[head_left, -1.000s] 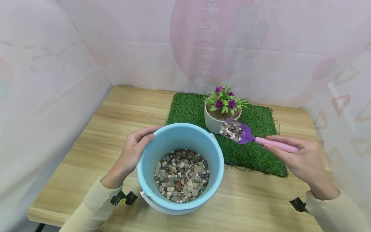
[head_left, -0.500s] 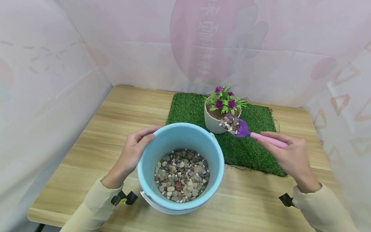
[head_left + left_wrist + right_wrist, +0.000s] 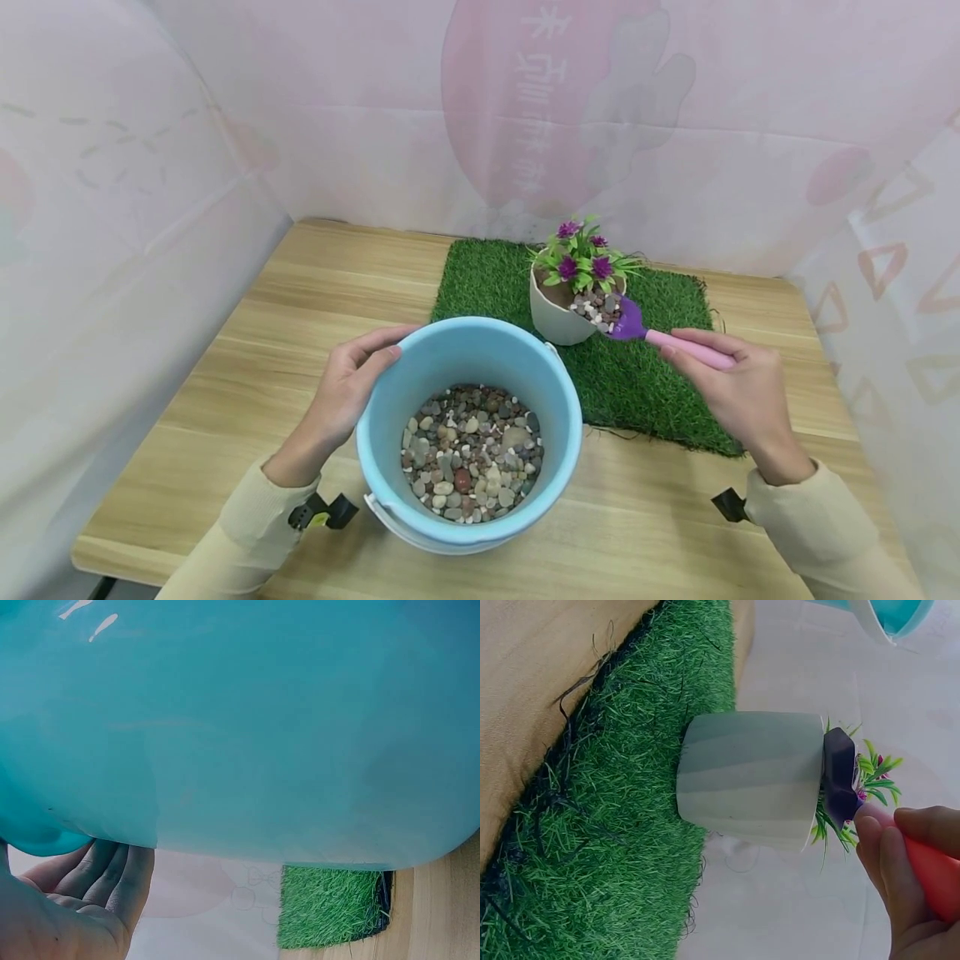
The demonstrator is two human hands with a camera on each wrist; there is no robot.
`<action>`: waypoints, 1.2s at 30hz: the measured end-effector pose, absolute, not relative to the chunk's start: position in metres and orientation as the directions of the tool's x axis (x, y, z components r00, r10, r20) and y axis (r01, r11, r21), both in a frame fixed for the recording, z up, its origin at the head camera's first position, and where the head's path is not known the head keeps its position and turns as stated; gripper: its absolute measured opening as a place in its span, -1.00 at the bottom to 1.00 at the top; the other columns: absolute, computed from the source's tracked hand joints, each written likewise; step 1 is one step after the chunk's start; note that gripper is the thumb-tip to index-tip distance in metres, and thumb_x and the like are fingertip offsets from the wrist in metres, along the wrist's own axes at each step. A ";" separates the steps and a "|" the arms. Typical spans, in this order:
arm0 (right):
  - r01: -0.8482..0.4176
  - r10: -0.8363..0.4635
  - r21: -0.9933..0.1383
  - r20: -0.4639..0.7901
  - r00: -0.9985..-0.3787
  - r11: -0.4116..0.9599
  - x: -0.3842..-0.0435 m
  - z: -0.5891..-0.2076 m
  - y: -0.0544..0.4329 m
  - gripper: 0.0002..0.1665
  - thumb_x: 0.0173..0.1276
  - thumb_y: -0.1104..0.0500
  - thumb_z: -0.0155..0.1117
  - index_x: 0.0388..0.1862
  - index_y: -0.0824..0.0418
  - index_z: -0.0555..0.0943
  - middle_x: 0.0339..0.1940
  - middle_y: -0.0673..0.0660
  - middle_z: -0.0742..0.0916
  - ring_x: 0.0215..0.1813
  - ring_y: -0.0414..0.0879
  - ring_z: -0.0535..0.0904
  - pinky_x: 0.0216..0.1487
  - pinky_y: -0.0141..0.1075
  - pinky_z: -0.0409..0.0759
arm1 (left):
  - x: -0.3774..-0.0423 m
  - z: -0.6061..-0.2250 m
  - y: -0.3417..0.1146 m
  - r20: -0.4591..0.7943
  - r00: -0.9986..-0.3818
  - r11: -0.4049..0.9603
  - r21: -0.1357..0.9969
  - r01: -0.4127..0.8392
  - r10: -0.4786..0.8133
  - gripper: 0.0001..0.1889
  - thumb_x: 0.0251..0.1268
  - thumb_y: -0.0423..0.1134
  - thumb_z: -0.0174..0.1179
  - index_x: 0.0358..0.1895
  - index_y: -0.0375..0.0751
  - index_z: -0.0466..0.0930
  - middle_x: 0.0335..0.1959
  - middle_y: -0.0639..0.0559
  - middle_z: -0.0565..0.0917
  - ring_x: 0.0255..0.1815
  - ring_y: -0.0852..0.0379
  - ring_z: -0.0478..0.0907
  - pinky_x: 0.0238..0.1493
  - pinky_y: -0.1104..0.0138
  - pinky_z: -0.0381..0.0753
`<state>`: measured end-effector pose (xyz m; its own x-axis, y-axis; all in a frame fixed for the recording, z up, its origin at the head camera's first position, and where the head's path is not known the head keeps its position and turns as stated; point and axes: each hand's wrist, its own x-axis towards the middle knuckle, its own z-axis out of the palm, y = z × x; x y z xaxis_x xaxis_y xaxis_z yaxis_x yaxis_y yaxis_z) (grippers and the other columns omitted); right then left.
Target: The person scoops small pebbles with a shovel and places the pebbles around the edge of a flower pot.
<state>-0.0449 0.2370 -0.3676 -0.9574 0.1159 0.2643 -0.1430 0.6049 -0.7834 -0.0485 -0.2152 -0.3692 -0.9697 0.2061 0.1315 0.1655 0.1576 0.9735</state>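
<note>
My left hand point(image 3: 348, 379) holds the light blue bucket point(image 3: 371, 433) by its left rim, thumb at the top edge and fingers against the outside. Pebbles point(image 3: 472, 454) of mixed colours cover the bucket's bottom. My right hand point(image 3: 738, 392) grips the pink handle of a hand trowel point(image 3: 630, 321) with a purple blade. Small pebbles point(image 3: 597, 307) fill the blade, which lies over the front right rim of a white flowerpot point(image 3: 558, 321). Purple flowers point(image 3: 585, 250) with green leaves stand in the pot's brown soil. In the right wrist view, the blade point(image 3: 840, 776) overlaps the pot's rim.
The flowerpot stands on a green artificial grass mat point(image 3: 660, 392) at the back of the wooden table point(image 3: 225, 392). Printed pale cloth point(image 3: 360, 142) walls the table in on the back and both sides. The bucket's white handle point(image 3: 405, 529) hangs down in front.
My right hand has moved left and away from me with the loaded trowel, bringing its blade from in front of the flowerpot to its rim. The left hand and bucket stay put.
</note>
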 end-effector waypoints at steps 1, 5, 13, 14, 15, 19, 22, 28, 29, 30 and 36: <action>-0.140 0.117 -0.781 0.263 -0.958 0.608 -0.046 -0.367 0.237 -0.62 0.26 0.12 0.65 0.04 0.19 0.84 -0.28 -0.39 0.82 -0.47 -0.37 0.72 -0.68 -0.50 0.54 | -0.049 -0.369 -0.215 0.133 -0.969 0.157 0.973 0.167 0.207 -0.61 0.69 -0.29 -0.05 0.35 -0.37 0.59 0.24 -0.39 0.68 -0.08 0.09 0.84 -0.15 0.11 0.92; -0.125 0.123 -0.777 0.252 -0.960 0.617 -0.049 -0.365 0.237 -0.61 0.28 0.09 0.64 0.04 0.19 0.83 -0.35 -0.53 0.74 -0.57 -0.31 0.65 -0.74 -0.48 0.47 | -0.049 -0.369 -0.215 0.135 -0.968 0.152 0.974 0.170 0.212 -0.61 0.70 -0.29 -0.05 0.35 -0.37 0.59 0.24 -0.40 0.68 -0.07 0.10 0.84 -0.15 0.12 0.92; -0.096 0.098 -0.757 0.208 -0.973 0.646 -0.054 -0.350 0.235 -0.61 0.33 -0.02 0.60 0.02 0.17 0.84 -0.19 0.02 0.89 -0.55 -0.33 0.70 -0.79 -0.43 0.39 | -0.049 -0.368 -0.215 0.132 -0.970 0.159 0.973 0.166 0.205 -0.61 0.69 -0.30 -0.05 0.35 -0.38 0.59 0.24 -0.40 0.68 -0.08 0.10 0.84 -0.15 0.13 0.92; -0.096 0.090 -0.751 0.202 -0.975 0.653 -0.054 -0.347 0.235 -0.61 0.34 -0.02 0.59 0.02 0.17 0.84 -0.19 0.07 0.89 -0.55 -0.33 0.69 -0.80 -0.42 0.35 | -0.048 -0.368 -0.215 0.131 -0.970 0.161 0.973 0.165 0.204 -0.61 0.69 -0.30 -0.05 0.35 -0.39 0.59 0.24 -0.40 0.68 -0.09 0.10 0.84 -0.15 0.13 0.92; -0.103 0.077 -0.740 0.205 -0.976 0.665 -0.055 -0.345 0.235 -0.61 0.34 -0.02 0.58 0.02 0.18 0.84 -0.17 0.12 0.88 -0.56 -0.33 0.68 -0.81 -0.41 0.33 | -0.048 -0.368 -0.215 0.131 -0.970 0.162 0.973 0.165 0.204 -0.61 0.69 -0.30 -0.05 0.35 -0.39 0.59 0.24 -0.40 0.68 -0.09 0.10 0.84 -0.16 0.13 0.92; -0.099 0.053 -0.709 0.189 -0.981 0.699 -0.060 -0.336 0.233 -0.58 0.35 -0.13 0.56 -0.01 0.13 0.85 -0.19 0.12 0.88 -0.68 -0.31 0.54 -0.83 -0.37 0.25 | -0.048 -0.368 -0.215 0.133 -0.969 0.161 0.973 0.168 0.207 -0.61 0.69 -0.30 -0.05 0.35 -0.40 0.58 0.24 -0.40 0.68 -0.08 0.09 0.84 -0.15 0.12 0.92; -0.081 0.051 -0.693 0.168 -0.985 0.717 -0.064 -0.330 0.231 -0.53 0.31 -0.25 0.55 -0.04 0.06 0.86 -0.21 0.06 0.88 -0.66 -0.29 0.54 -0.79 -0.33 0.27 | -0.049 -0.369 -0.215 0.136 -0.968 0.158 0.973 0.170 0.209 -0.61 0.69 -0.29 -0.06 0.36 -0.40 0.58 0.24 -0.40 0.68 -0.08 0.10 0.84 -0.15 0.12 0.92; -0.058 0.036 -0.670 0.125 -0.991 0.740 -0.071 -0.321 0.227 -0.42 0.28 -0.33 0.53 -0.02 0.10 0.85 -0.19 0.11 0.88 -0.61 -0.26 0.60 -0.78 -0.30 0.29 | -0.049 -0.369 -0.215 0.134 -0.969 0.157 0.973 0.168 0.208 -0.61 0.69 -0.31 -0.06 0.35 -0.39 0.59 0.24 -0.41 0.68 -0.09 0.10 0.84 -0.15 0.13 0.92; -0.060 0.029 -0.664 0.122 -0.992 0.745 -0.072 -0.320 0.227 -0.42 0.30 -0.32 0.52 -0.01 0.12 0.85 -0.18 0.13 0.88 -0.65 -0.24 0.56 -0.80 -0.30 0.27 | -0.049 -0.369 -0.215 0.133 -0.969 0.159 0.973 0.168 0.208 -0.61 0.69 -0.31 -0.06 0.35 -0.39 0.59 0.24 -0.40 0.68 -0.09 0.11 0.84 -0.15 0.13 0.92; -0.064 0.020 -0.656 0.120 -0.993 0.752 -0.073 -0.318 0.226 -0.43 0.32 -0.30 0.51 0.00 0.13 0.85 -0.18 0.14 0.88 -0.68 -0.23 0.51 -0.81 -0.31 0.26 | -0.049 -0.369 -0.215 0.132 -0.969 0.159 0.973 0.167 0.208 -0.61 0.69 -0.31 -0.06 0.35 -0.39 0.59 0.24 -0.40 0.68 -0.09 0.11 0.84 -0.15 0.13 0.92; -0.059 -0.011 -0.617 0.082 -0.997 0.785 -0.080 -0.309 0.225 -0.56 0.42 -0.13 0.49 0.04 0.17 0.83 -0.13 0.22 0.88 -0.75 -0.25 0.36 -0.83 -0.33 0.26 | -0.049 -0.369 -0.216 0.128 -0.970 0.163 0.973 0.163 0.209 -0.61 0.69 -0.30 -0.05 0.35 -0.38 0.59 0.24 -0.39 0.68 -0.08 0.10 0.84 -0.14 0.13 0.92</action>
<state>-0.0802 0.2252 -0.3087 -0.9966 -0.0106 0.0821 -0.0592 0.7847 -0.6170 -0.0491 -0.2155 -0.3687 -0.9696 0.2085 0.1278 0.1632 0.1625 0.9731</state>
